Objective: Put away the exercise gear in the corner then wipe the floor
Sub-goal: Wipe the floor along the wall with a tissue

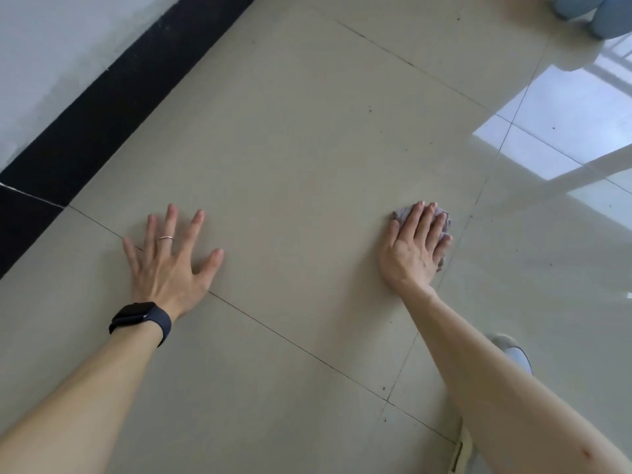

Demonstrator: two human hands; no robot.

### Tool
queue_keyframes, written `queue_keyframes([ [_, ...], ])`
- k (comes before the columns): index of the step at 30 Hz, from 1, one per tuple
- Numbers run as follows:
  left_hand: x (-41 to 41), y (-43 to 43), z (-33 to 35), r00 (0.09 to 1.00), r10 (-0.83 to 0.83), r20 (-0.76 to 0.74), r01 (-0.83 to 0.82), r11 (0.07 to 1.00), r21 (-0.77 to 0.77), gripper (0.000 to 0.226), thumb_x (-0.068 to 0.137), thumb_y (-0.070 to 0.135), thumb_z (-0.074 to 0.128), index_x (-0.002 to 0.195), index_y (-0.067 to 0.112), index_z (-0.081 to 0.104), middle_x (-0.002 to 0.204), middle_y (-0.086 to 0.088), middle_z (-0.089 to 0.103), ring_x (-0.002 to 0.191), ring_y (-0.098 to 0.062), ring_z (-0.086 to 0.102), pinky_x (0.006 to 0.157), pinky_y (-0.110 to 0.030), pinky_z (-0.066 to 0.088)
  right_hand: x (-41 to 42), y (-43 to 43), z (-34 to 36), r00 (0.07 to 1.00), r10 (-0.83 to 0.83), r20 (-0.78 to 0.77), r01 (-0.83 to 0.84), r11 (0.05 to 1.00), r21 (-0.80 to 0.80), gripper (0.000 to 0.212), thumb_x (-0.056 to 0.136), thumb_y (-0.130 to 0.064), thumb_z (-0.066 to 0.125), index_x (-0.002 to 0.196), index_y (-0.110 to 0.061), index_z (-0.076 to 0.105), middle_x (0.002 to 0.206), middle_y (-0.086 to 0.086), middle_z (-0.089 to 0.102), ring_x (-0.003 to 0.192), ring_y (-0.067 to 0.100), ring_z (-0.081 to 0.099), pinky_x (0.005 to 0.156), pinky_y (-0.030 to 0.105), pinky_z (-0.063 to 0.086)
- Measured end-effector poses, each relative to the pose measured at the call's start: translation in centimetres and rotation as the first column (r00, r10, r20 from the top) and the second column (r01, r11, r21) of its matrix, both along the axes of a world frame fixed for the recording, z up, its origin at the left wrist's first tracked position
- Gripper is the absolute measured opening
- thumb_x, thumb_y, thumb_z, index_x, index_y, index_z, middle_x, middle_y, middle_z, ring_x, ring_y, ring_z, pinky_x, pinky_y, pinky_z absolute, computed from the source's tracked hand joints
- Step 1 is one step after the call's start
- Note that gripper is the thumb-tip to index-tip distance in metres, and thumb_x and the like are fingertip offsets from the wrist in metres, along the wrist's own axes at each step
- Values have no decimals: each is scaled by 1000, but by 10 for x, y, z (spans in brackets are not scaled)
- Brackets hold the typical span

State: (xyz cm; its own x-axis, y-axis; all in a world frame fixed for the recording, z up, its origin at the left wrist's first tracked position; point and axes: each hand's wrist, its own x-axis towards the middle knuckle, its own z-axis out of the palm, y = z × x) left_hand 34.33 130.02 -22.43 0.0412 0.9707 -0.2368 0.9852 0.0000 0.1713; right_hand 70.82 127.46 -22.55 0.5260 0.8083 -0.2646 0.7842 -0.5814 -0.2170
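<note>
Left hand (171, 258): flat on the glossy beige tiled floor (307, 148), fingers spread wide, grasping nothing; a black smartwatch (140, 318) on its wrist.
Right hand (415, 248): palm down, fingers extended together, pressing a crumpled grey-purple cloth (443, 222) against the floor.
Cloth: under the right fingers, beside a tile seam.

Floor (307, 138) is big glossy beige tiles with thin dark grout lines and a few tiny dark specks here and there. A black baseboard strip (113, 94) runs diagonally along the left, pale grey-white wall (58, 39) above it. Bright window reflection (561, 124) glares off the tiles on the right side.
</note>
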Motion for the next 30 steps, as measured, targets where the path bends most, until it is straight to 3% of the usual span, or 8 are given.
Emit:
queue_keyframes([
  [5,-40,-5,-5,992,119,-34,-120,992,-24,79,85,79,15,155,46,3,166,2,-5,153,-24,-4,117,-65,2,-19,-16,5,566,820,89,-824,566,26,63,104,-54,21,159,-23,15,165,-7,9,153,13,4,124,42,10],
  [10,-41,-5,-13,991,128,-39,-129,992,-17,77,85,80,18,153,50,-1,166,5,-8,153,-22,-6,118,-62,2,27,54,2,948,317,31,-315,947,-57,67,103,-55,17,158,-22,-3,164,0,-17,151,14,-16,123,40,-7],
  [14,-42,-3,-15,990,134,-38,-134,991,4,77,85,79,22,153,50,2,166,6,-6,153,-21,-3,119,-62,5,-36,83,-7,996,79,32,-80,997,16,68,104,-45,21,158,-9,1,166,12,-6,153,24,-10,123,47,-7],
  [20,-42,-3,-15,989,145,-21,-145,989,15,75,85,77,23,154,50,7,166,7,-3,153,-22,0,118,-62,8,-46,103,-1,493,860,136,-869,494,27,61,104,-50,23,158,-22,19,166,-4,10,153,12,5,124,42,9],
  [24,-42,-3,-17,990,136,-32,-135,991,17,74,86,75,24,153,50,4,166,9,-9,153,-21,-1,119,-61,6,-54,165,-1,950,311,39,-310,951,-10,65,104,-49,18,159,-19,0,167,3,-7,152,16,-11,123,44,-6],
  [26,-43,-1,-17,990,135,-31,-135,991,20,75,87,74,26,154,49,4,166,9,-9,153,-20,-3,119,-61,6,-102,170,-3,974,217,59,-218,976,15,66,104,-46,20,159,-13,2,166,9,-4,153,22,-9,122,46,-7],
  [28,-44,-1,-15,990,136,-25,-136,991,16,75,87,74,26,154,48,5,166,9,-9,153,-20,-3,119,-60,5,-144,159,-4,819,569,75,-573,818,50,64,104,-44,23,159,-13,9,166,8,2,153,22,-3,123,45,-5],
  [30,-45,-1,-14,990,138,-7,-138,990,17,74,87,74,26,154,48,7,166,10,-9,153,-19,-4,119,-60,4,-155,162,-2,420,902,95,-907,420,22,61,105,-44,25,158,-17,16,166,2,9,153,18,3,124,43,0],
])
